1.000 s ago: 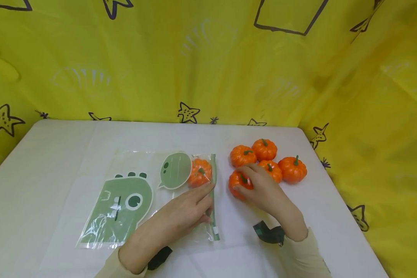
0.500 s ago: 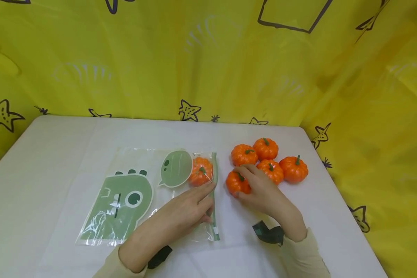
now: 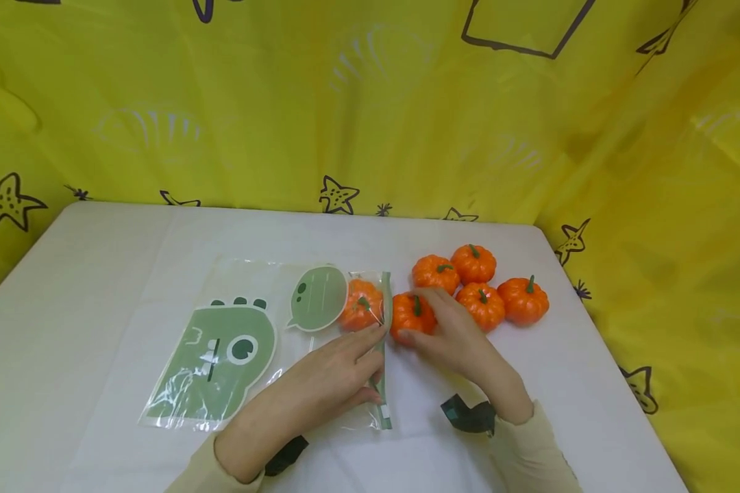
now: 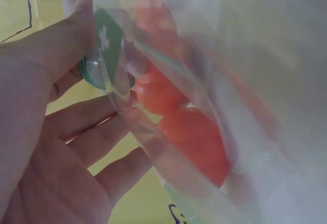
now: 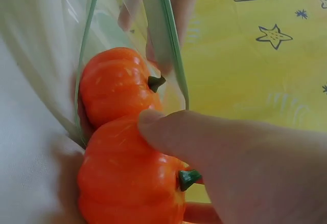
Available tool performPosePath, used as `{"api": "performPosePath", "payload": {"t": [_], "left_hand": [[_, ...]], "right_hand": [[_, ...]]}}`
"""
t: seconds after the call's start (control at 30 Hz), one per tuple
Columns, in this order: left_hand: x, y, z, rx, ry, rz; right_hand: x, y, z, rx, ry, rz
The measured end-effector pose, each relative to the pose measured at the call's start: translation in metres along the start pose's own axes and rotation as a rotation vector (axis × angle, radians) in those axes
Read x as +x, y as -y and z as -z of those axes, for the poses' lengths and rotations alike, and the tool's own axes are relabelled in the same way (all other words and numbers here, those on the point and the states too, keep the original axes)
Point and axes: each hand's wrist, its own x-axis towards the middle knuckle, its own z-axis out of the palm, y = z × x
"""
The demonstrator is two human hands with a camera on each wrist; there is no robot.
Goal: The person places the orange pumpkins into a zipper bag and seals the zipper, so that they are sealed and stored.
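A clear slider bag (image 3: pixel 210 370) with a green dinosaur print lies flat on the table, its green-edged mouth facing right. One small orange pumpkin (image 3: pixel 358 311) is inside, close to that mouth. My left hand (image 3: pixel 329 370) holds the upper edge of the mouth between thumb and fingers; the right wrist view shows the green zip strip (image 5: pixel 171 40) lifted, leaving a gap. My right hand (image 3: pixel 459 335) grips a second pumpkin (image 3: pixel 410 320) right at the mouth. In the right wrist view, the gripped pumpkin (image 5: pixel 127 178) is against the bagged one (image 5: pixel 117 83), thumb on top.
Several more orange pumpkins (image 3: pixel 482 307) with green stems sit grouped at the right, just beyond my right hand. A white cloth covers the table (image 3: pixel 129 239). Yellow patterned curtain (image 3: pixel 253 103) hangs behind and along the right side.
My right hand has slid its pumpkin leftward across the table, from beside the group up to the bag's mouth. My left hand stays at the bag's edge.
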Motion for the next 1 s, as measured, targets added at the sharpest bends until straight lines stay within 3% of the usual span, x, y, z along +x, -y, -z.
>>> {"api": "performPosePath", "payload": {"t": [0.2,0.5,0.8,1.0], "left_hand": [[0.0,0.0,0.001,-0.017,0.023,0.009],[0.001,0.0,0.003,-0.049,0.058,0.033],[0.001,0.0,0.003,-0.067,0.03,0.002],[0.001,0.001,0.004,-0.053,0.035,0.02]], "right_hand": [[0.002,-0.001,-0.001,0.049,-0.004,-0.022],[0.001,-0.002,-0.001,0.13,0.117,0.013],[0.007,0.002,-0.016,0.176,0.025,0.039],[0.005,-0.001,-0.013,0.212,0.131,-0.001]]}}
